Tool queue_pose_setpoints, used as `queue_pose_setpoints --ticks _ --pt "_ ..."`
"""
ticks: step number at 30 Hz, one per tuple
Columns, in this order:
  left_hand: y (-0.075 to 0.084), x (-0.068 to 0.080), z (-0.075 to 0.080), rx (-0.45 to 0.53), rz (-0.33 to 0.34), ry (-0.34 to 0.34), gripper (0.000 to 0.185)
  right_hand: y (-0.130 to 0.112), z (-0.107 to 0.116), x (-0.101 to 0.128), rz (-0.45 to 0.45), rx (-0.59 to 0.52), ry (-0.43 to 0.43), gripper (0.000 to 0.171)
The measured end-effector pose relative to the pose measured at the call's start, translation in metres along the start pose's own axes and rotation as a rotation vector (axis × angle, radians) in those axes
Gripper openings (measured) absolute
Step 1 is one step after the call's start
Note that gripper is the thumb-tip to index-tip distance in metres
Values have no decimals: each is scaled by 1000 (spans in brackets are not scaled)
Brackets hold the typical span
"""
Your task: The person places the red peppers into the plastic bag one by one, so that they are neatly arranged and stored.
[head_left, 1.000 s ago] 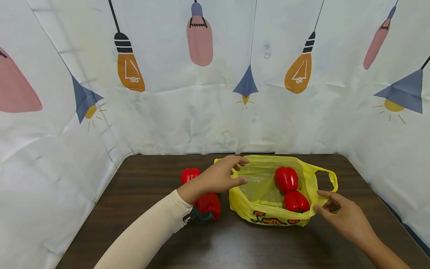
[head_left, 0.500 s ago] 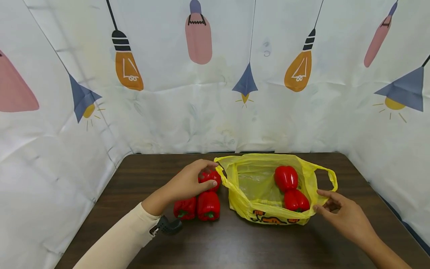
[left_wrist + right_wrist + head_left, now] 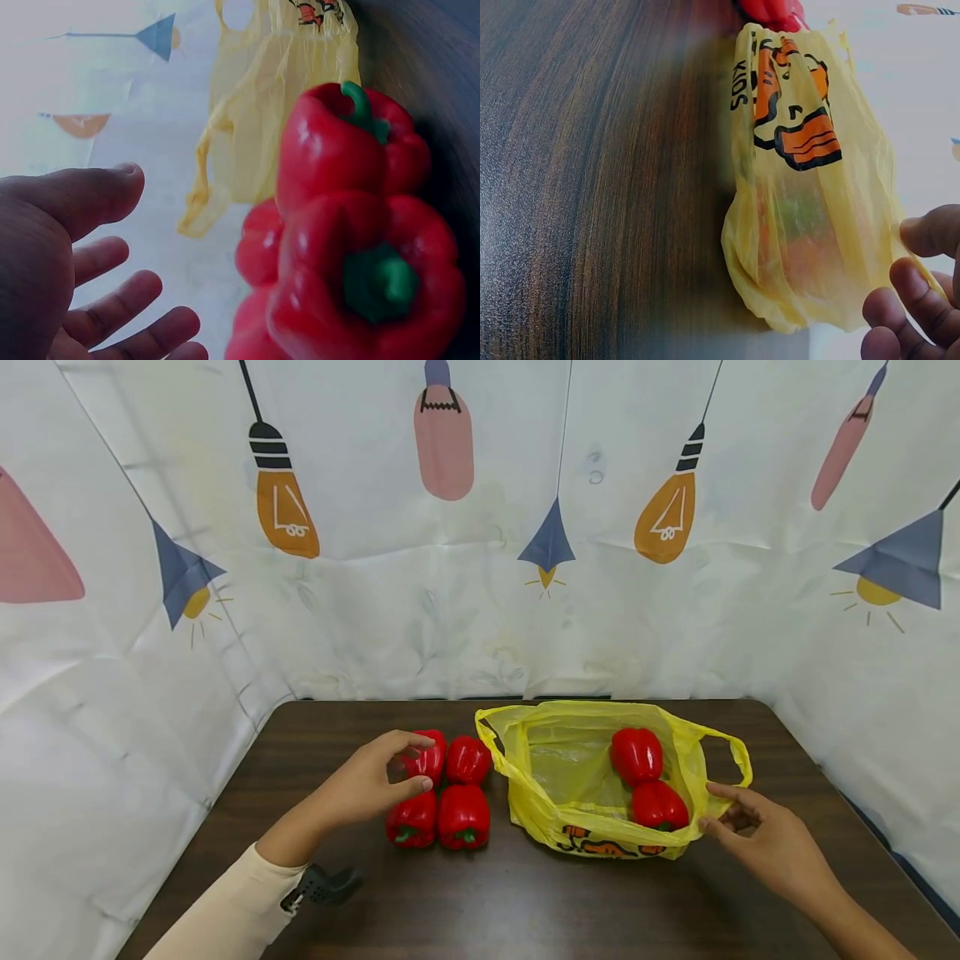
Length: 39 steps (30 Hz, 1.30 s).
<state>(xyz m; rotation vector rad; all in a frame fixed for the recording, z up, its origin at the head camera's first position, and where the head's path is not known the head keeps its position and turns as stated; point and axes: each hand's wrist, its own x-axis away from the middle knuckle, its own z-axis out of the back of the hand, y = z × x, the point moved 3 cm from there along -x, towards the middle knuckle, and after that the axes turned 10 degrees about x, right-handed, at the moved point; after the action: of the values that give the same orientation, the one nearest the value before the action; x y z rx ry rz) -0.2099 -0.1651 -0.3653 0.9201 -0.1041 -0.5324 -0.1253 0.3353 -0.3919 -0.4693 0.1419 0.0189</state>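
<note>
A yellow plastic bag [image 3: 540,810] lies with its mouth wide on the right half of the table. Inside it are two red bell peppers, one behind [image 3: 637,756] and one in front [image 3: 660,805]. My right hand [image 3: 780,843] pinches the bag's right rim between thumb and fingers, as the right wrist view also shows. Left of the bag, several red bell peppers [image 3: 463,817] stand close together in two rows. My left hand [image 3: 363,789] is beside the back left pepper [image 3: 427,760], partly covering it, fingers spread. In the left wrist view the left hand [image 3: 67,255] holds nothing.
The dark wooden table [image 3: 525,910] carries the peppers and the bag. A white curtain [image 3: 360,627] printed with lamps hangs behind and at both sides. The bag's left handle [image 3: 487,735] reaches close to the back right pepper [image 3: 468,760].
My left hand has moved left, from over the bag's left side past the loose peppers to their left edge. My right hand keeps its place on the bag. The peppers have not moved.
</note>
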Motion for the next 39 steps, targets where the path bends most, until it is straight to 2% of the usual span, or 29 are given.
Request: queue_pose_setpoints --ticks 7,19,33,39 --pt "-15 18 6 24 47 -14 60 -1 0 0 -3 -4 -4 56" --pt "-34 30 -5 44 60 -71 64 3 -2 1 -16 16 -2 57" --pt "-41 37 -8 57 101 -77 64 4 2 3 -15 26 -9 59" --pt "-43 38 -9 46 95 -83 64 5 2 5 -10 1 -21 62"
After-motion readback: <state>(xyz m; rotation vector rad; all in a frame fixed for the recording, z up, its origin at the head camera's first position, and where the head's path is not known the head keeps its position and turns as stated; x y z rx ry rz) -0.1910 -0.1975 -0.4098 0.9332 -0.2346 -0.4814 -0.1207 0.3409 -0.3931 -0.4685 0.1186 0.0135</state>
